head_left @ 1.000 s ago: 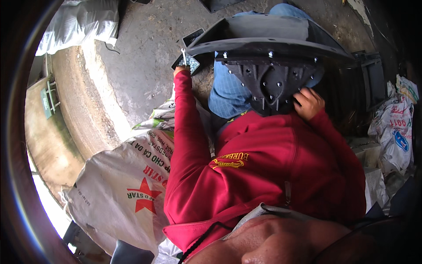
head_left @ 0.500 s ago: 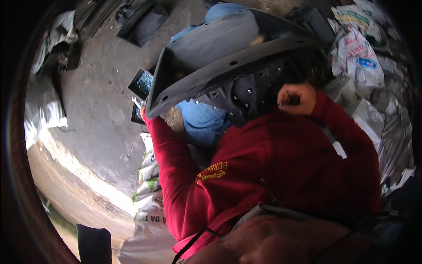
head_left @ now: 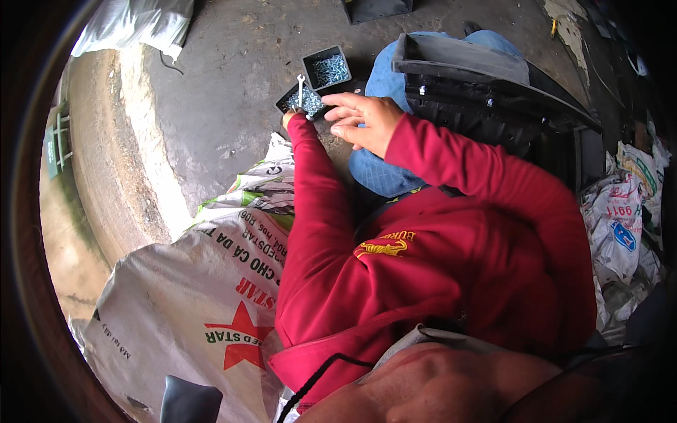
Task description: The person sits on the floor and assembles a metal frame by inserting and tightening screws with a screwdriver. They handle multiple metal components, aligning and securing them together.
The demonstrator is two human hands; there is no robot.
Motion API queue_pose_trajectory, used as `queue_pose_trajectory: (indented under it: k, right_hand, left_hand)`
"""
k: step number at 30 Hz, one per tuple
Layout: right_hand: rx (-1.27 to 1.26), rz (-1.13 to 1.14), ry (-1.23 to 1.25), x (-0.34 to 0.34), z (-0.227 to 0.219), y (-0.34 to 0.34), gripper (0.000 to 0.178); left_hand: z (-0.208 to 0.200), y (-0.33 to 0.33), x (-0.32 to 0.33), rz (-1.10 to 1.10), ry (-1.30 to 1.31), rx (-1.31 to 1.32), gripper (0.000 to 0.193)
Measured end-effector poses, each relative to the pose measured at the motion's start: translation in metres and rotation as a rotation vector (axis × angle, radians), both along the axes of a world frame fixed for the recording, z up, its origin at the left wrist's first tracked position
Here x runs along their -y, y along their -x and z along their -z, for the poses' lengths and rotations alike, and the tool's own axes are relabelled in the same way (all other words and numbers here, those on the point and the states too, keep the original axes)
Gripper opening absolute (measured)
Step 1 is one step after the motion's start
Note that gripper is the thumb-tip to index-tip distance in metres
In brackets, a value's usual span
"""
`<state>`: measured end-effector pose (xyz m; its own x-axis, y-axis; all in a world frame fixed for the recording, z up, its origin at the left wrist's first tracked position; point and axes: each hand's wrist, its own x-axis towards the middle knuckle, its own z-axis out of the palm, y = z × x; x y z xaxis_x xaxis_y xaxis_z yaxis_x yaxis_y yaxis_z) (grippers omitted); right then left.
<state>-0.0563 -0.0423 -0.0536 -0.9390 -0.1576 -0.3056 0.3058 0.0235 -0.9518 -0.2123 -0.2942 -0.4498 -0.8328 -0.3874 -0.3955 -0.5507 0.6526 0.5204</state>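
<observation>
My left hand [head_left: 293, 118] is mostly hidden at the lower small black tray [head_left: 285, 96], which holds small shiny metal pieces. A silver open-end wrench [head_left: 301, 90] stands up from that hand, its jaw over the tray; the fingers appear closed round its lower end. My right hand [head_left: 367, 121] reaches left across my knee, fingers stretched and apart, with nothing in it, just right of the tray. A second black tray [head_left: 308, 69], full of bolts [head_left: 330, 70], sits just beyond. On my legs rests a large black panel-like part [head_left: 486, 88] with several bolt heads showing.
White printed sacks [head_left: 176, 296] lie at my left, with more crumpled sacks [head_left: 620, 218] at the right. Another black part [head_left: 377, 8] lies on the dark floor [head_left: 233, 77] at the far edge. A grey plastic sheet [head_left: 134, 25] is at the far left.
The view has swung left. My right hand has moved from beside the black part to the trays, its curled fingers now stretched out. The black part sits lower, tilted differently on my legs.
</observation>
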Motion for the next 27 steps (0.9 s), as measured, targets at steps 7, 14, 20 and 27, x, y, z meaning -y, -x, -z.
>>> queue_pose_trajectory:
  k: [7,14,20,27]
  right_hand:
    - [0.092,-0.189,0.033,-0.065,-0.036,-0.072,0.039]
    - [-0.193,0.121,-0.258,-0.127,-0.07,-0.14,0.019]
    - [-0.388,0.437,-0.15,-0.129,-0.058,-0.163,0.02]
    - [-0.567,0.664,-0.459,-0.162,-0.063,-0.179,0.021]
  left_hand:
    - [-0.078,-0.068,-0.044,-0.29,-0.564,0.119,0.021]
    - [-0.297,-0.076,-0.093,0.21,-1.057,-0.059,0.029]
    - [-0.456,-0.158,-0.177,0.916,-1.126,-0.065,0.021]
    - [-0.48,-0.184,-0.271,1.348,-0.666,-0.48,0.019]
